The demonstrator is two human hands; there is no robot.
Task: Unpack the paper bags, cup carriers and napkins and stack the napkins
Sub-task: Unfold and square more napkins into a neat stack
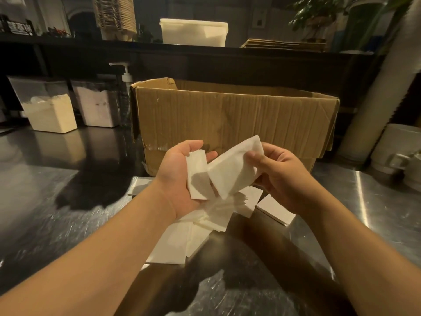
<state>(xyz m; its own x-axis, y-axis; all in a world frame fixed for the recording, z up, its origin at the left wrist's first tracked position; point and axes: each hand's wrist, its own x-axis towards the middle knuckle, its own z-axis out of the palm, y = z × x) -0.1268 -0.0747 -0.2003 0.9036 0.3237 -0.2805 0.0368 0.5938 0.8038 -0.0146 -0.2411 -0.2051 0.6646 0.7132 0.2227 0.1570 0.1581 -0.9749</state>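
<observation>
My left hand (pixel 180 176) is palm up above the steel counter and holds a small stack of white napkins (pixel 198 176) in its curled fingers. My right hand (pixel 280 176) pinches a single white napkin (pixel 234 166) between thumb and fingers, tilted and overlapping the stack's right edge. Below both hands a loose pile of napkins (pixel 211 215) lies scattered on the counter, with one flat napkin (pixel 275 209) lying apart to the right. An open cardboard box (pixel 227 117) stands just behind the hands.
Two clear bins of white powder (pixel 50 110) and a pump bottle (pixel 124 76) stand at the back left. A white tub (pixel 193 33), stacked cup carriers (pixel 116 14) and flat paper bags (pixel 284 44) sit on the rear shelf. White containers (pixel 396 147) stand right.
</observation>
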